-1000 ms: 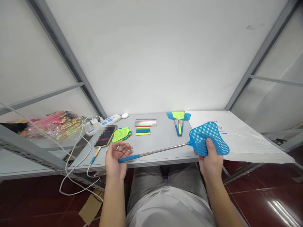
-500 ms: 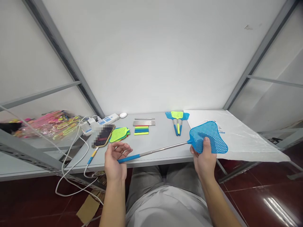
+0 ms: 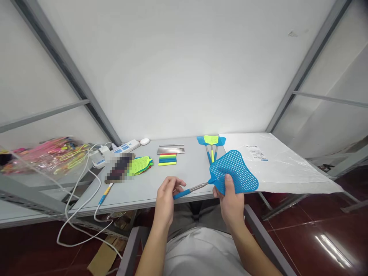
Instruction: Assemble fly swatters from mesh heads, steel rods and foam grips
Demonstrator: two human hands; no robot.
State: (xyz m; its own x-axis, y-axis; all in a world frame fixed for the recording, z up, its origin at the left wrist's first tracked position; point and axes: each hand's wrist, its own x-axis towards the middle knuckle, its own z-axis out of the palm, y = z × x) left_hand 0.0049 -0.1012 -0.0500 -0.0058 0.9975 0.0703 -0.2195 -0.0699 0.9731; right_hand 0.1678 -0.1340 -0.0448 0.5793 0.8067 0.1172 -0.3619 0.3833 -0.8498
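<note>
A blue fly swatter (image 3: 234, 172) with a perforated head is held slantwise above the table's front edge. My right hand (image 3: 232, 199) is closed on the swatter head, thumb on its face and the other fingers beneath. A short metal rod (image 3: 198, 187) joins the head to a blue grip (image 3: 182, 194). The end of that grip meets the palm side of my left hand (image 3: 166, 197), whose fingers are loosely bent and not wrapped round it. Behind the held swatter lie finished-looking swatters (image 3: 211, 140), two blue and one yellow-green.
On the grey table (image 3: 138, 193) are metal rods (image 3: 170, 150), coloured grips (image 3: 167, 159), stacked swatter heads (image 3: 140, 165), a blurred phone (image 3: 119, 168), a cable (image 3: 99, 188) and a power strip (image 3: 126, 147). White wrapping (image 3: 276, 165) covers the right side. Bagged items (image 3: 48, 153) sit left.
The swatter's rod has become much shorter, slid together. My hands have come closer to each other, the left moving right and the right moving left with the head.
</note>
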